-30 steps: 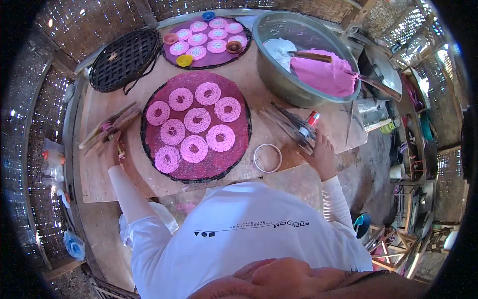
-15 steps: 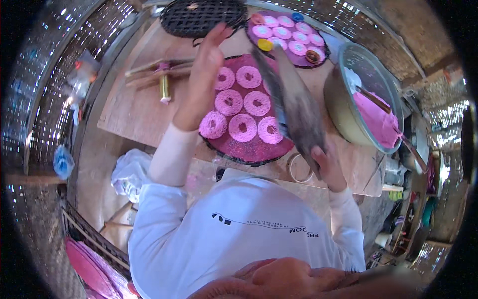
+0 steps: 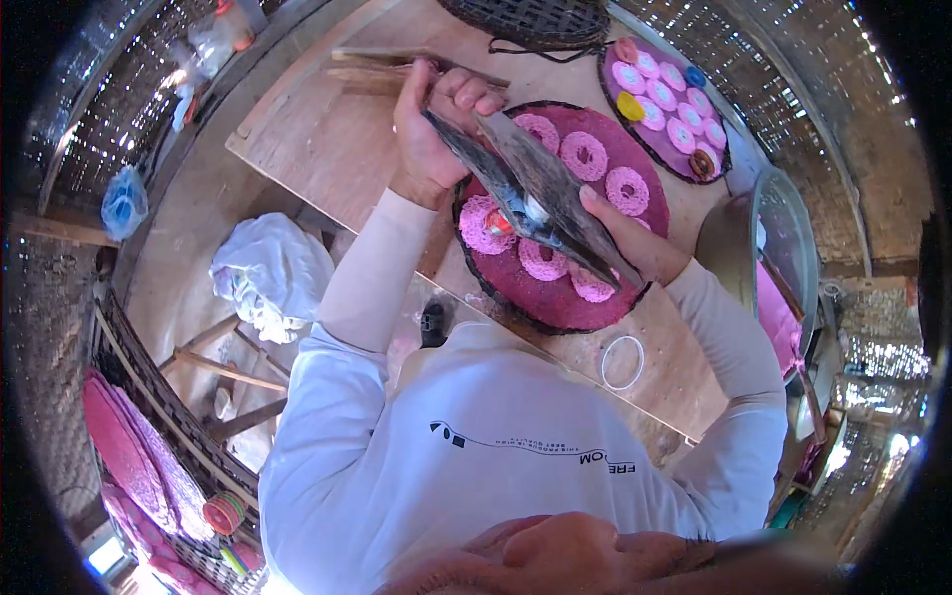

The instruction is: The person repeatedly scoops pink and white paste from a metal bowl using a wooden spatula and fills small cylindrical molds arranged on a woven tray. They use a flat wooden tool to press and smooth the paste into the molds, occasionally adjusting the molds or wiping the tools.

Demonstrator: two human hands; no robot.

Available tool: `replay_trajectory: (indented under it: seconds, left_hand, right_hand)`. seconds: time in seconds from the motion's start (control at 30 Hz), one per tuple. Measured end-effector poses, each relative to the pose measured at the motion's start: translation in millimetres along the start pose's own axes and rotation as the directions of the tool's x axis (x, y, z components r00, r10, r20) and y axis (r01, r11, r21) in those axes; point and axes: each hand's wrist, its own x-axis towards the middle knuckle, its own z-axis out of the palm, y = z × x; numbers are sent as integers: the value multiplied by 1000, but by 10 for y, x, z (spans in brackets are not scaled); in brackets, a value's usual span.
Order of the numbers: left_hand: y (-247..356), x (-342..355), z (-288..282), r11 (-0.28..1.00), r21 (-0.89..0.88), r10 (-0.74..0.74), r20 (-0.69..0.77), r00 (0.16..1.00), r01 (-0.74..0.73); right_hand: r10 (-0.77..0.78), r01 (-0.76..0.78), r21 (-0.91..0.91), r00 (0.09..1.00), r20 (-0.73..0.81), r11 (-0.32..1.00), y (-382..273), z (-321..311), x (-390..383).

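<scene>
While I'm holding the two-board wooden press (image 3: 560,178) over the near round tray (image 3: 555,302), most of that tray is showing formed pink stringy rings (image 3: 585,140). I'm counting at least seven; the press and my right hand (image 3: 640,243) are blocking part of the layout. The far round tray (image 3: 658,146) is carrying its own set, paler on top, with a yellow cup (image 3: 629,106) sitting near its edge. I'm judging ring-laying here as well along, maybe near full. What's remaining: pink dough (image 3: 778,317) is sitting in the big tub (image 3: 729,233), so material isn't running out.

Press status: boards are looking dark, weathered, rough-edged, spreading slightly apart, with a pale cylinder (image 3: 536,209) sitting between them and a red end (image 3: 497,223) showing below. I'm not seeing any strand coming out; can't tell if it's loaded.

Hands: my left hand (image 3: 436,139) is curling firmly around the upper end; my right is clasping the lower end, some fingers hiding underneath. Tabletop (image 3: 317,129) is supporting both trays.
</scene>
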Motion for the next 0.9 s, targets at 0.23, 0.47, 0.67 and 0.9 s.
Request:
replay_trajectory:
  seconds: [0.23,0.47,0.67,0.9]
  left_hand:
    - [164,-128,-521,956,178,265,-172,949,-235]
    - [232,-217,-431,904,288,386,-226,894,-317]
    - [133,-264,-477,922,235,362,-232,903,-309]
    - [2,11,107,920,300,281,-62,958,-250]
  right_hand:
    - [96,-99,-158,995,-26,983,-8,-92,294]
    - [64,-85,-341,995,-73,936,-57,-60,404]
    - [-51,-1,-478,994,-97,878,44,-230,476]
    - [-163,125,-311,982,-99,942,-100,-131,44]
